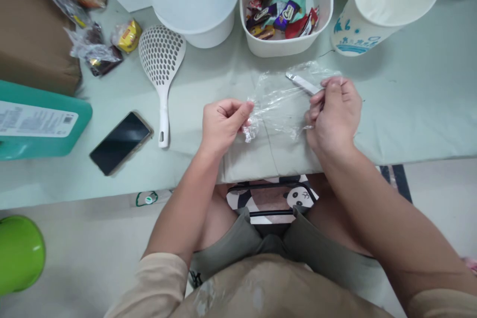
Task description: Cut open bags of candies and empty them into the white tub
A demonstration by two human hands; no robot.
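Observation:
A crumpled clear plastic film [278, 97], perhaps a thin bag, is stretched between my two hands just above the table's front part. My left hand [227, 121] pinches its gathered left end between thumb and fingers. The fingers of my right hand [333, 112] are closed on the film's right side. That same hand also grips a slim white tool with a metal tip [303, 83], which points up and left; its other end is hidden in the fingers, so its exact kind is unclear.
Behind my hands stand a lidded white tub [196, 2], a white bin of wrapped snacks [286, 48] and paper cups [385, 7]. To the left lie a white skimmer [163, 69], a phone [121, 143], wrapped snacks [126, 36] and a green container [80, 119]. The table edge runs below my hands.

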